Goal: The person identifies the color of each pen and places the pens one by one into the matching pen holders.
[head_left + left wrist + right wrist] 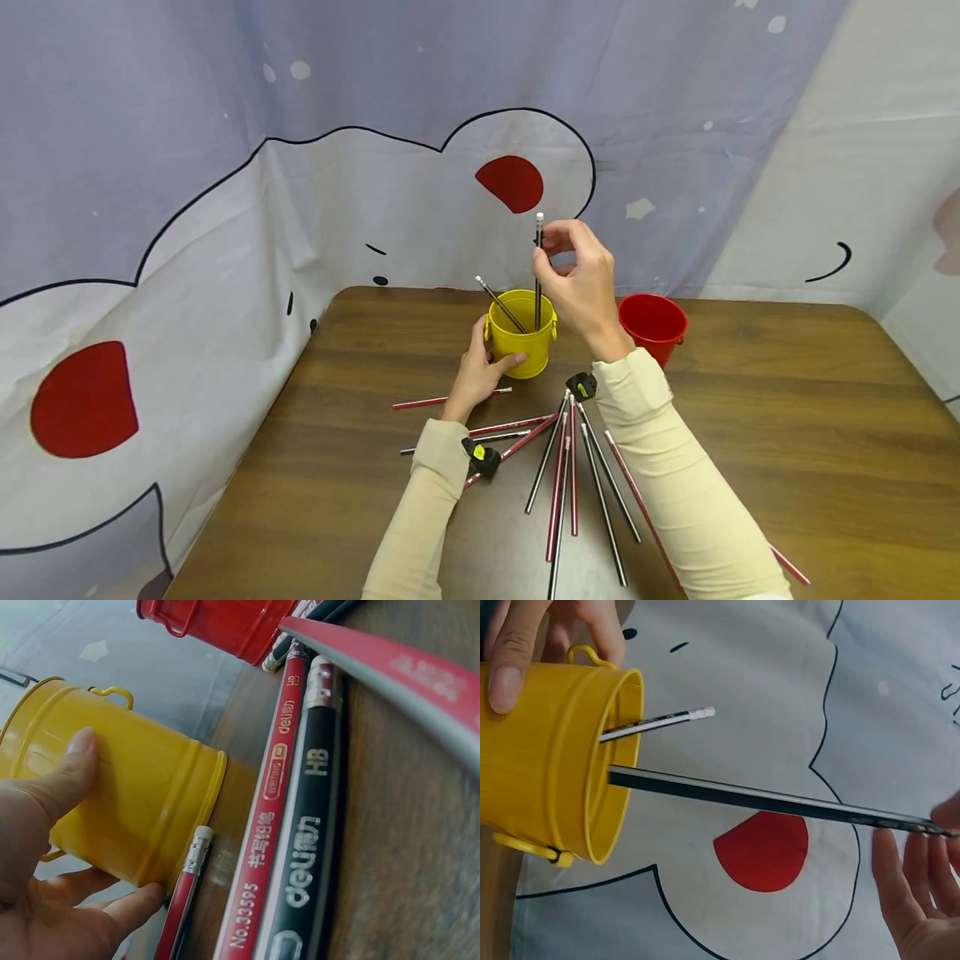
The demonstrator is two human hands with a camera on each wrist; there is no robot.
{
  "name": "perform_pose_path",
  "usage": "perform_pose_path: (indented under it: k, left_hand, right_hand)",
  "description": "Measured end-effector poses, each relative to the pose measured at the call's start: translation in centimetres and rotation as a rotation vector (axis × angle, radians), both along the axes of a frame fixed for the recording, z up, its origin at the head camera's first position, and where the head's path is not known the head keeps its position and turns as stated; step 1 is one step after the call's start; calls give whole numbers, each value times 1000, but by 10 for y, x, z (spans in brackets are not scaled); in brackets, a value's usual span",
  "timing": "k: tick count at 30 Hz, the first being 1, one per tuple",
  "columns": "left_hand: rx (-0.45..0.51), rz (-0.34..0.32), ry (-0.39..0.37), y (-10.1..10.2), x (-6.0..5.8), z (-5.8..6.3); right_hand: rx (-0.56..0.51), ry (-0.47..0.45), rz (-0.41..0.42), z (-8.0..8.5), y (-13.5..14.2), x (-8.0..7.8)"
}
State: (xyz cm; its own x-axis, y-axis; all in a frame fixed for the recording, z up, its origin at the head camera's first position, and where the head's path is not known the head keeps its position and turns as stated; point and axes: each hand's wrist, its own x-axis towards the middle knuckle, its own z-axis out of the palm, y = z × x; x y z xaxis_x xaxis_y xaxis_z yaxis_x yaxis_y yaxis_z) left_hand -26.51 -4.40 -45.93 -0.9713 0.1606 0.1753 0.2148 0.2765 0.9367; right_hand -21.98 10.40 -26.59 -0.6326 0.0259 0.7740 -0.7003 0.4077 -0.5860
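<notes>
A small yellow metal bucket (520, 354) stands on the table, and my left hand (477, 371) holds it from the left, thumb across the front. In the left wrist view the fingers curve round its far side. My right hand (583, 279) pinches a black pencil (538, 275) near its white eraser end, upright above the bucket; the lower end is inside the rim. Another black pencil (660, 722) leans in the bucket, eraser end up. Whether the held pencil touches the bottom is hidden.
A red bucket (651, 321) stands right of the yellow one, partly behind the right wrist. Several red and black pencils lie loose between and around the forearms, including a red pencil (573, 475). The wooden table (787, 400) meets a patterned cloth (375, 208) at the back.
</notes>
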Motion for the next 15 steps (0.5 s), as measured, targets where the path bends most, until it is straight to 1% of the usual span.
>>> perform_pose_path:
  k: [5, 8, 10, 13, 15]
  left_hand:
    - [3, -1, -7, 0, 0, 1]
    - [1, -2, -11, 0, 0, 1]
    - [7, -7, -16, -1, 1, 1]
    - [13, -22, -30, -1, 10, 15]
    - [16, -31, -39, -1, 16, 24]
  right_hand:
    - [-50, 19, -25, -5, -2, -2]
    - [-36, 14, -28, -8, -3, -3]
    - [-21, 8, -14, -12, -4, -3]
    - [-2, 9, 20, -18, -6, -3]
    - [4, 7, 39, -30, -5, -11]
